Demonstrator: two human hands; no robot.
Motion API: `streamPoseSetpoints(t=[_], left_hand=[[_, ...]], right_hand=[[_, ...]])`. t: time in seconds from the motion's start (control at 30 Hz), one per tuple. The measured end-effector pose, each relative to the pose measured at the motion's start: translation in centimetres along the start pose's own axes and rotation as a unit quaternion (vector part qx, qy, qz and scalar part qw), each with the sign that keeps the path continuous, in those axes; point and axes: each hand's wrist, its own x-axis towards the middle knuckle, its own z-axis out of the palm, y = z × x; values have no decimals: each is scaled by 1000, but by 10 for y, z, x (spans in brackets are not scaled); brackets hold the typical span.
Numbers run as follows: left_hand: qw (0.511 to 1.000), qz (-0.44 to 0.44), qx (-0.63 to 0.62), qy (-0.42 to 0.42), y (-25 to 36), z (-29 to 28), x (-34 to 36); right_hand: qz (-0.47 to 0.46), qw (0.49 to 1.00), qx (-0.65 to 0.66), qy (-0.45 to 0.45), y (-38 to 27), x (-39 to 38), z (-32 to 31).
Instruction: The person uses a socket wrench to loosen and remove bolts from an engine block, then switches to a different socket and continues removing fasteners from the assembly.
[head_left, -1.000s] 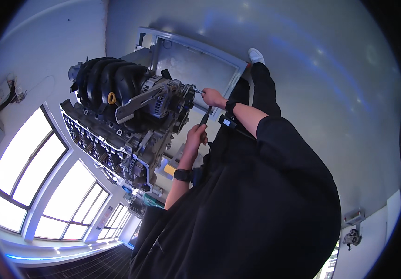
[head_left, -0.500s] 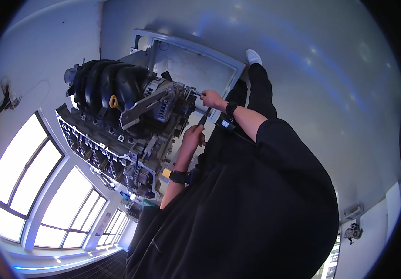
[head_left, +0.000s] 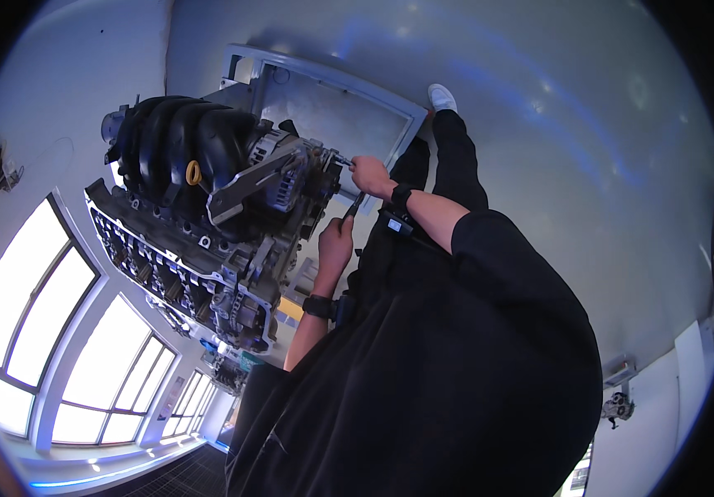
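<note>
My left hand (head_left: 336,245) is closed around the dark handle of a ratchet wrench (head_left: 354,206), which slants up toward my other hand. My right hand (head_left: 370,176) is closed at the wrench's head end, where a thin metal shaft (head_left: 342,158) runs into the side of the engine (head_left: 232,207). My right fingers hide the wrench head. What the shaft's tip meets is too small to make out. Close to my hands, the engine carries an alternator (head_left: 286,186) and a flat metal bracket (head_left: 253,189).
Black intake pipes (head_left: 183,141) and a yellow dipstick ring (head_left: 194,172) top the engine. Below it lies a grey framed stand (head_left: 336,83) on the floor. Windows (head_left: 33,290) line the left wall. Another engine (head_left: 618,407) stands at the far right.
The whole view has shifted a little, with the engine now further left and up. My left hand sits slightly nearer my right, and its fingers look more tightly wrapped.
</note>
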Motion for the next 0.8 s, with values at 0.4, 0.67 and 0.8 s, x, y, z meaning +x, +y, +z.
streamPoseSetpoints(t=[0.4,0.67,0.8], left_hand=[[993,11,111,-45,8,-1,7],[950,32,308,-46,35,12,32],[954,13,298,-27,24,12,27]], right_hand=[[-11,1000,-10,20,1,0,-3],[-23,999,-47,5,0,6,0],[-19,999,-37,11,1,7,-1]])
